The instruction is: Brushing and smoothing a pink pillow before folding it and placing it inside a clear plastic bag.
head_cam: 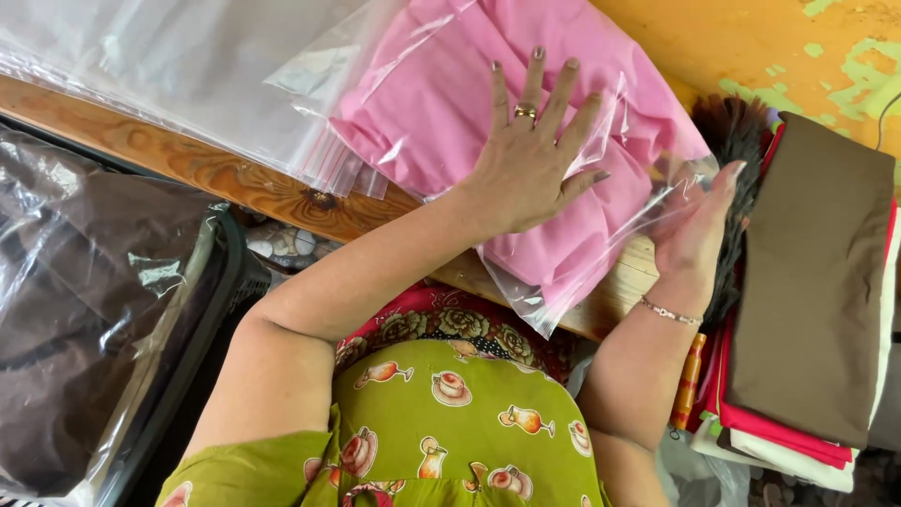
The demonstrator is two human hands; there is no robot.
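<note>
A folded pink cloth inside a clear plastic bag (526,84) lies on a wooden board (188,164), partly over its near edge. My left hand (535,155), with a ring on one finger, presses flat on top of the bag, fingers spread. My right hand (694,230), wearing a thin bracelet, grips the bag's right edge, where the plastic is bunched under the fingers.
A pile of empty clear zip bags (188,66) lies at the upper left. A stack of folded brown, red and white cloths (807,282) sits to the right. At the lower left a dark bin (216,282) holds bagged brown cloth (66,310). An orange wall (751,42) is behind.
</note>
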